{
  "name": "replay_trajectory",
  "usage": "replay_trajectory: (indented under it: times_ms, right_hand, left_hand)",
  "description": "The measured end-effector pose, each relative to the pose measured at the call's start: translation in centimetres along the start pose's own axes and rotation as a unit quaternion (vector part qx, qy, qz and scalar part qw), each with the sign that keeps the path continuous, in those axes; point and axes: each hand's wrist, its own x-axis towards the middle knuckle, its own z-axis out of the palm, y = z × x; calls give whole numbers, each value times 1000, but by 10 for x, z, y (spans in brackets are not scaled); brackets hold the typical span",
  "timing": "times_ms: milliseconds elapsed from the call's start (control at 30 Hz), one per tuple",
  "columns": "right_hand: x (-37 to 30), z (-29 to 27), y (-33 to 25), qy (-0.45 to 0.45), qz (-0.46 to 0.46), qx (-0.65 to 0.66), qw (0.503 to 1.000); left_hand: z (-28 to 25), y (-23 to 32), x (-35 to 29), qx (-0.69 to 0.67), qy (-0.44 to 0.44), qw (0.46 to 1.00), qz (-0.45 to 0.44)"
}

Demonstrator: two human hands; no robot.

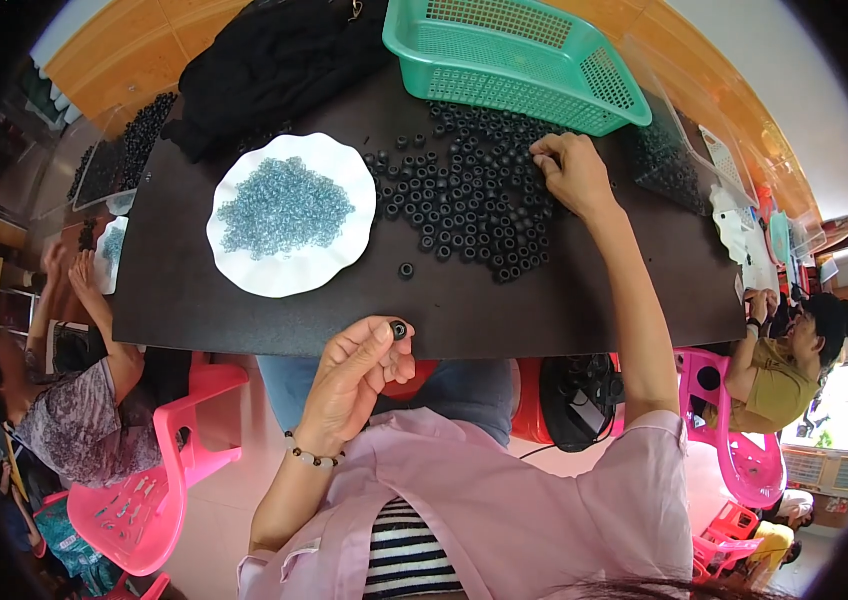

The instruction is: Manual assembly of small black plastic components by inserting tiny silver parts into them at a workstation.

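Observation:
Near the table's front edge, my left hand (352, 372) pinches a small black ring-shaped part (399, 329) between thumb and forefinger, its round hole facing up. My right hand (576, 176) reaches over the right side of a loose spread of such black parts (469, 190). Its fingers are bent together at the pile, and what they hold, if anything, is too small to make out. One stray black part (406, 270) lies apart from the rest. Left of the spread stands a white scalloped plate (336, 262) heaped with tiny clear blue-grey pieces (286, 210).
A green perforated basket (524, 92) stands at the back behind the parts, and a black cloth (269, 70) lies at the back left. Clear bins of dark parts (134, 150) stand past the left side. People sit at both sides, near pink plastic chairs (179, 470).

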Motion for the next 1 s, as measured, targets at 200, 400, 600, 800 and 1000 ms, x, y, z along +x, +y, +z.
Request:
replay_trajectory:
  times_ms: [200,400,600,800,1000]
  right_hand:
    - [-3,-3,6,85,-23,89,992]
    - [-25,-21,-18,63,93,409,905]
    - [-86,-34,-67,-25,166,560,811]
    - [-125,-27,-104,-15,171,643,746]
    - [-146,-16,-128,-26,163,692,703]
  left_hand:
    - [3,0,1,2,-3,1000,-5]
    - [0,-2,2,-3,-2,1000,-3]
    - [3,-1,0,-11,15,1000,-2]
    - [7,-2,-1,-13,32,999,-4]
    - [20,0,-8,-5,10,1000,-20]
